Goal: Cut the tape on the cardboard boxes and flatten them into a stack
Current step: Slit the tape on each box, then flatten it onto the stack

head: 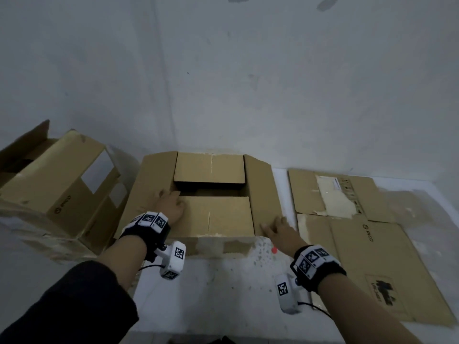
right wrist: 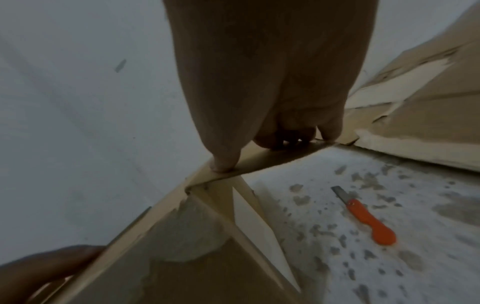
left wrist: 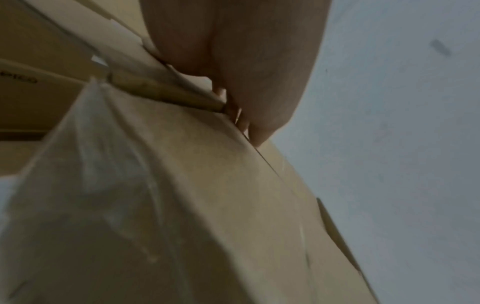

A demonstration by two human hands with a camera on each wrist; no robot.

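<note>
An open cardboard box stands on the floor against the wall, its four top flaps spread. My left hand is at the box's near left corner, where the left flap meets the near flap. Its fingers curl over a flap edge there. My right hand pinches the near corner of the right flap, thumb on top and the other fingers curled under. An orange utility knife lies on the floor just right of the box, blade out.
A flattened cardboard sheet lies on the floor to the right. Another upright box with cut-out windows stands to the left. The grey wall rises right behind the boxes. The floor in front is pale and speckled.
</note>
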